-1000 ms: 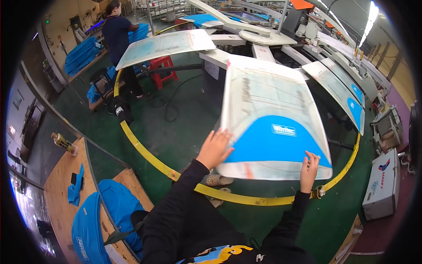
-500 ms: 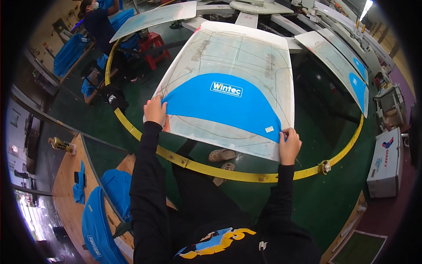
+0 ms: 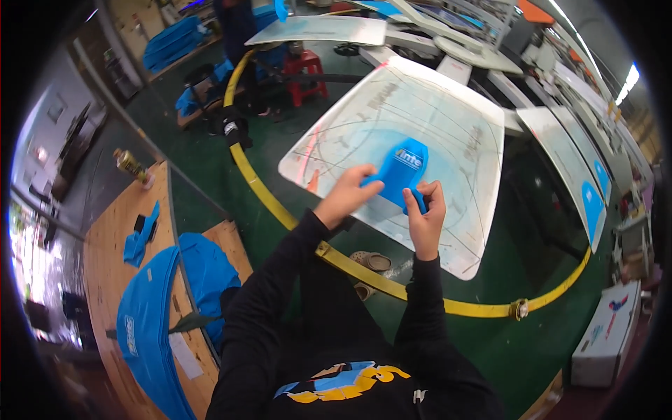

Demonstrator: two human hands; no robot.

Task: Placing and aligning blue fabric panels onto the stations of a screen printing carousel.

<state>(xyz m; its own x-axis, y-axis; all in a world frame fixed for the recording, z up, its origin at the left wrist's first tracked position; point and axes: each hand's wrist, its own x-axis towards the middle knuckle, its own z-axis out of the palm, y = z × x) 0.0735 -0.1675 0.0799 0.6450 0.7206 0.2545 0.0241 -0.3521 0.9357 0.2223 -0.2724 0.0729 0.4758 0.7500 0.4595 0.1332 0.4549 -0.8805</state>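
Note:
A blue fabric piece [image 3: 399, 182] with a white printed logo is bunched up narrow between my two hands, in front of a pale board. My left hand [image 3: 348, 194] grips its left edge between thumb and fingers. Its right edge is pinched between the thumb and curled fingers of my right hand [image 3: 425, 218]. Behind the fabric, the pale board [image 3: 458, 129] shows pencil-like curved lines, a pinkish mark at its left and a bluish stain in the middle. Part of the board's near edge is hidden by my hands and the fabric.
A yellow curved rail [image 3: 378, 281] runs between me and the board. At left, a wooden table [image 3: 105, 280] bears stacked blue fabric pieces [image 3: 147, 315] and a bottle [image 3: 133, 168]. More pale boards [image 3: 553, 140] stand right. A person [image 3: 238, 42] stands behind a red stool [image 3: 304, 73].
The fabric, spread across the board before, has come up off it and is gathered narrow. My hands have drawn together. The view has turned left.

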